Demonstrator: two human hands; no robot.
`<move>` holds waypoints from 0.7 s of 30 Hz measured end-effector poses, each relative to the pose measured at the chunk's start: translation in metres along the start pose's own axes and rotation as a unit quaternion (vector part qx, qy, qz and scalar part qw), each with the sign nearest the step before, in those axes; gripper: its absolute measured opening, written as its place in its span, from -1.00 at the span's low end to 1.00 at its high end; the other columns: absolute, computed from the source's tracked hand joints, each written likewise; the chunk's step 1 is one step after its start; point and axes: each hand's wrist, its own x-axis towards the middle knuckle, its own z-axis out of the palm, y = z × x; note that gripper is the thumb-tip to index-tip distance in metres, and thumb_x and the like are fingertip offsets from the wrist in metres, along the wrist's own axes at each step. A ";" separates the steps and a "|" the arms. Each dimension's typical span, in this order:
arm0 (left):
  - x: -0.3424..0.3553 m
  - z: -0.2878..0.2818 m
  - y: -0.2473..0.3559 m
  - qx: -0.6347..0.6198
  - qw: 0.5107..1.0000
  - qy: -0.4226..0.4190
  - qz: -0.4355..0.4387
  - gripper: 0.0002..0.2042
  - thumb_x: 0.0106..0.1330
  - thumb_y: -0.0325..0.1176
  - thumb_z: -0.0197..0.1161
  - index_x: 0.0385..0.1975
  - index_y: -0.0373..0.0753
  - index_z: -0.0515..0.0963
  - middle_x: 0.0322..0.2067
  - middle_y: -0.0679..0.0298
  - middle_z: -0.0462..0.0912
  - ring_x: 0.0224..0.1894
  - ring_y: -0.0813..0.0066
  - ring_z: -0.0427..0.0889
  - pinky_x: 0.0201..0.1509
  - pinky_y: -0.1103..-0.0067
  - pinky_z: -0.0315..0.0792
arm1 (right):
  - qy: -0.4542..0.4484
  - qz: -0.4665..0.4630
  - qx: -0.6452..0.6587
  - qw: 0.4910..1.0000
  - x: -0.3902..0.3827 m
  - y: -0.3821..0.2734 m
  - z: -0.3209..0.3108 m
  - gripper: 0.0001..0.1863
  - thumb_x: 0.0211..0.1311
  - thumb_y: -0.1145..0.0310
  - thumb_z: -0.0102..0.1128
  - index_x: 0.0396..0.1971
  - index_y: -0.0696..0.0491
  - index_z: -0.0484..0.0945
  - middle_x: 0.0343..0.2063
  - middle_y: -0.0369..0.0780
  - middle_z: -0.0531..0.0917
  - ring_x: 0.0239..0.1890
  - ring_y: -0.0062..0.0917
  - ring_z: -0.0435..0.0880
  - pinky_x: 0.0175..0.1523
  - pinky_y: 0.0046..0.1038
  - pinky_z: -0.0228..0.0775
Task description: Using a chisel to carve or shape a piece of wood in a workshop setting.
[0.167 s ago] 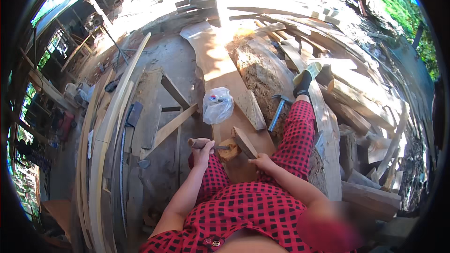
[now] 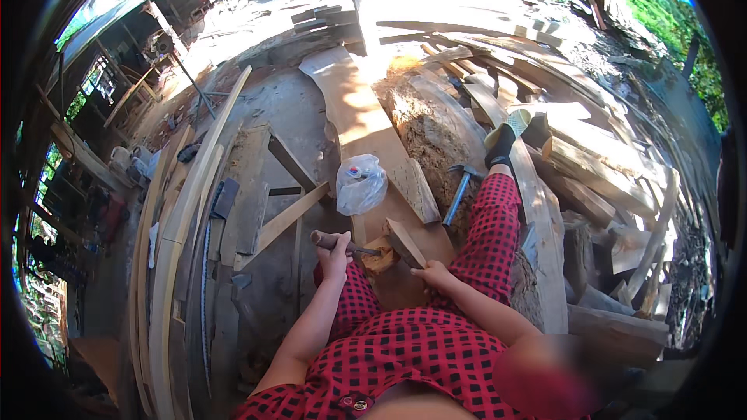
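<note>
My left hand (image 2: 336, 258) is closed round a chisel (image 2: 320, 239) with a brown wooden handle. Its metal blade points right, and the tip meets a small yellowish wood block (image 2: 378, 259) between my knees. In my right hand (image 2: 436, 274) is the near end of a flat wooden bat (image 2: 405, 243). The bat slants up and left, its far end beside the block. Under both lies a long, wide wooden plank (image 2: 416, 239) that runs away from me.
A clear plastic bag (image 2: 361, 185) lies on the plank ahead. To its right are a thick offcut (image 2: 415, 190) and a blue-handled hammer (image 2: 459, 194). Long boards (image 2: 183, 225) line the left side, near a wooden frame (image 2: 282, 222). Timber is piled (image 2: 599, 171) at right.
The view has shifted slightly. Both hands keep their hold on the chisel and the bat, in nearly the same places.
</note>
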 end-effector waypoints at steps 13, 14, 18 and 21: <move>-0.009 0.006 0.024 0.087 0.933 -0.330 0.116 -0.79 -0.08 -0.62 0.24 -0.43 -0.25 0.46 -0.44 0.33 0.54 -0.36 0.59 0.54 -0.27 0.67 0.44 | -0.001 -0.031 0.011 0.999 -0.005 0.001 0.002 -0.52 0.08 0.08 0.26 -0.39 0.29 0.48 -0.62 -0.17 0.54 -0.73 -0.48 0.53 -0.69 -0.44 0.34; -0.009 0.007 0.027 0.134 0.916 -0.358 0.122 -0.78 -0.09 -0.63 0.23 -0.41 -0.25 0.46 -0.42 0.31 0.55 -0.34 0.57 0.54 -0.24 0.66 0.44 | -0.002 -0.024 0.006 1.000 -0.007 -0.001 0.001 -0.52 0.07 0.08 0.27 -0.35 0.28 0.48 -0.60 -0.16 0.55 -0.73 -0.47 0.53 -0.68 -0.44 0.35; 0.000 0.019 0.008 0.039 0.960 -0.219 0.169 -0.81 -0.06 -0.58 0.24 -0.42 -0.21 0.47 -0.45 0.35 0.56 -0.38 0.59 0.55 -0.34 0.63 0.46 | -0.011 -0.025 0.005 1.000 -0.001 0.002 0.002 -0.52 0.07 0.08 0.27 -0.37 0.27 0.48 -0.61 -0.16 0.54 -0.74 -0.47 0.51 -0.68 -0.44 0.33; 0.007 0.026 0.005 -0.016 0.989 -0.094 0.116 -0.85 0.00 -0.49 0.25 -0.42 -0.17 0.48 -0.46 0.38 0.56 -0.42 0.59 0.56 -0.41 0.60 0.47 | -0.003 -0.027 0.009 1.000 -0.006 -0.006 -0.001 -0.55 0.07 0.09 0.27 -0.39 0.23 0.46 -0.63 -0.18 0.52 -0.75 -0.49 0.50 -0.70 -0.45 0.31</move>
